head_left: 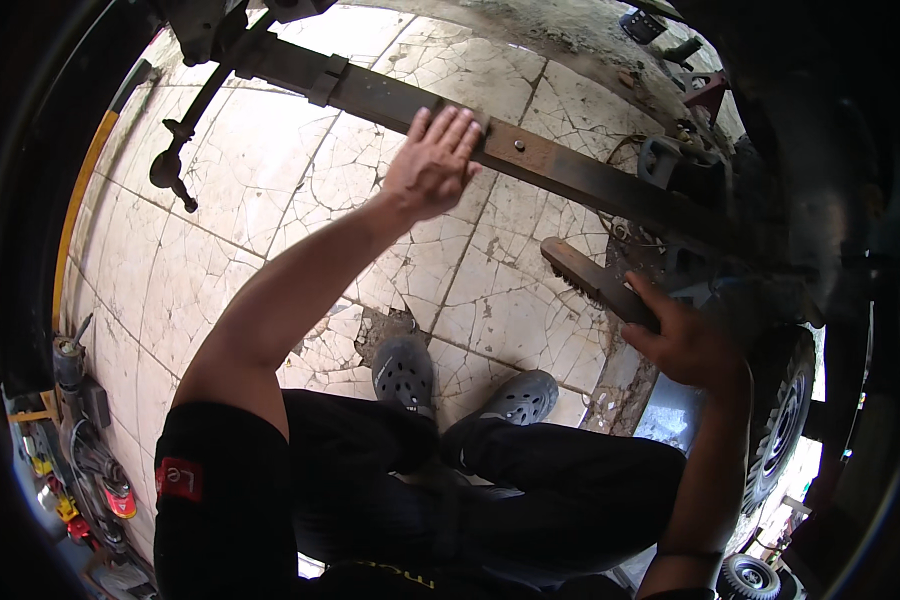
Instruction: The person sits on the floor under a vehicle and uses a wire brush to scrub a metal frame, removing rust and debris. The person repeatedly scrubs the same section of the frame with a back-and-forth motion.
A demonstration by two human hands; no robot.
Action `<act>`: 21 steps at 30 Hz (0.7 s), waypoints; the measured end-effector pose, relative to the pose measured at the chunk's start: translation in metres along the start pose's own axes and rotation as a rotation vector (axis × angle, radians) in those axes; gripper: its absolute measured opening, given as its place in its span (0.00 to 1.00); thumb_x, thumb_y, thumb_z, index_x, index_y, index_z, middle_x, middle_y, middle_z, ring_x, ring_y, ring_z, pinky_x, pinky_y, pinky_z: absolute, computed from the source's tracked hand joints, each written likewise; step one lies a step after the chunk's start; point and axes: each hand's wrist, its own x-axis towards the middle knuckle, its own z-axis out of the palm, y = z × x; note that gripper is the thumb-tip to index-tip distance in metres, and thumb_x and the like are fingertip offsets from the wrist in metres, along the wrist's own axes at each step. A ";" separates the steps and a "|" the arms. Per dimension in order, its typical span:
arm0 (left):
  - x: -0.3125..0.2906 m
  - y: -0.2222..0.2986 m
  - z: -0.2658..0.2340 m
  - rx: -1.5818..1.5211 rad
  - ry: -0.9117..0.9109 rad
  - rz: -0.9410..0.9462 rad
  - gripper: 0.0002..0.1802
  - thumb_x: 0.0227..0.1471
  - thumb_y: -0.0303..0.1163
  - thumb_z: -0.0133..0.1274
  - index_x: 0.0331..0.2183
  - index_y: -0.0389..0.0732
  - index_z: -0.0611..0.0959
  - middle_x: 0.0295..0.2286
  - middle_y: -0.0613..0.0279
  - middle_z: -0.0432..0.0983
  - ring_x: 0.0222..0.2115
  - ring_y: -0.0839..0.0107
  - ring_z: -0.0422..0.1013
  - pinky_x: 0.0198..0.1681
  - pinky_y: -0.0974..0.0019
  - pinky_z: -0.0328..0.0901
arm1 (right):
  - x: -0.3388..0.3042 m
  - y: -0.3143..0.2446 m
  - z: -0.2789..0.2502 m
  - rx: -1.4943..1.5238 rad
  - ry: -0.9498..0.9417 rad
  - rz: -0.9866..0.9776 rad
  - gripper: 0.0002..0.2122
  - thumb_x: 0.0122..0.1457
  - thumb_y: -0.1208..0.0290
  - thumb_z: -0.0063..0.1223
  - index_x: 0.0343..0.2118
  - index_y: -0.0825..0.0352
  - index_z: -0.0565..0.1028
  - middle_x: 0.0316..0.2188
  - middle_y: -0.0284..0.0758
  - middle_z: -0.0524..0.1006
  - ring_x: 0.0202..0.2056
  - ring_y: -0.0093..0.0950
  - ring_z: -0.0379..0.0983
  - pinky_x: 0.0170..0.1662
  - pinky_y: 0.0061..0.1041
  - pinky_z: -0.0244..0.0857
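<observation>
A long dark leaf spring [580, 172] runs from the upper left to the right, with a metal clip [327, 80] around it. A rusty brown patch with a small bolt head [519, 146] shows near its middle. My left hand [435, 165] lies on the spring just left of that patch, fingers stretched out; what is under the fingertips is partly hidden. Lower right, my right hand [685, 335] is closed around one end of a wooden brush [595, 280]. Its dark bristles face down and left, and it is held apart from the spring.
A rod with a ball joint [167, 168] hangs at the upper left. Cracked pale tiles [230, 200] cover the floor, where my shoes [403, 372] stand. Tools [75, 480] lie at the left edge. A tyre [780, 420] and a jack stand [705, 95] are on the right.
</observation>
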 end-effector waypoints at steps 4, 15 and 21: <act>0.011 -0.008 -0.006 -0.032 -0.044 0.052 0.34 0.68 0.51 0.26 0.67 0.42 0.58 0.68 0.60 0.49 0.69 0.64 0.43 0.71 0.51 0.32 | 0.002 0.006 0.003 0.006 0.006 -0.004 0.32 0.61 0.59 0.54 0.66 0.64 0.59 0.53 0.56 0.72 0.55 0.48 0.71 0.60 0.37 0.61; 0.001 -0.017 -0.007 -0.034 0.032 0.056 0.32 0.68 0.48 0.28 0.65 0.42 0.62 0.67 0.59 0.52 0.68 0.64 0.46 0.71 0.47 0.33 | -0.001 0.011 -0.002 -0.008 -0.003 0.006 0.31 0.61 0.58 0.54 0.66 0.64 0.60 0.54 0.55 0.72 0.55 0.48 0.71 0.60 0.38 0.61; 0.003 -0.068 -0.009 0.057 0.082 -0.096 0.33 0.67 0.52 0.27 0.65 0.45 0.63 0.66 0.63 0.54 0.68 0.67 0.48 0.69 0.41 0.31 | -0.005 0.019 0.002 -0.019 0.036 -0.034 0.31 0.62 0.59 0.54 0.65 0.65 0.61 0.54 0.54 0.72 0.55 0.47 0.71 0.60 0.38 0.61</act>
